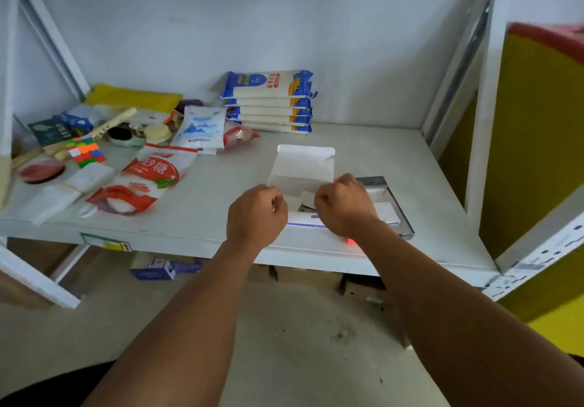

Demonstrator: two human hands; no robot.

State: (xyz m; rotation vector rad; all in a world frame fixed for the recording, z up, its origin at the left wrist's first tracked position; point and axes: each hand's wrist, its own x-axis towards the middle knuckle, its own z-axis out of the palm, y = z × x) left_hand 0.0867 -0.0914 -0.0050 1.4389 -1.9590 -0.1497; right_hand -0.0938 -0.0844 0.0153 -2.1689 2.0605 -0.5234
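A white cardboard box [303,166] with its lid flap raised stands on the shelf [395,160] near the front edge. Beside it on the right lies a shiny metal tray [396,207]. My left hand [257,214] is curled at the box's left front side, and my right hand [344,204] is curled over its right front part. Both hands hide the box's opening, so what the fingers hold cannot be made out. Something white and dark shows inside the box between the hands.
A stack of blue-and-white noodle packs [268,103] sits at the back. Red-and-white sugar bags [148,179], a puzzle cube [87,150] and several small items crowd the left. Cardboard boxes [306,277] stand under the shelf. A yellow panel [537,141] is on the right.
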